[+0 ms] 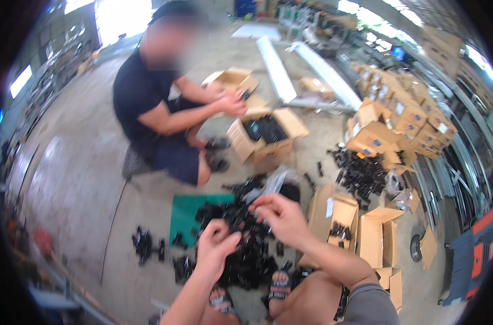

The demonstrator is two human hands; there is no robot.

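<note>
Fingers [267, 201], half-curled on both hands [211, 253] [285, 218], hover above heaped black parts [249, 265]; any grip unclear.

From the person's head, 1 fisheye view looked down and forward, close above the left hand [215, 249] and right hand [283, 216], reaching past a co-worker [140, 89] to distant floor [230, 54].

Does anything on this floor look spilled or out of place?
Possibly: black parts below the left hand and right hand spread past the green mat, and another loose heap lies beside the stacked cartons. That looks untidy, though perhaps deliberate. Blur would hide small damage.
</note>
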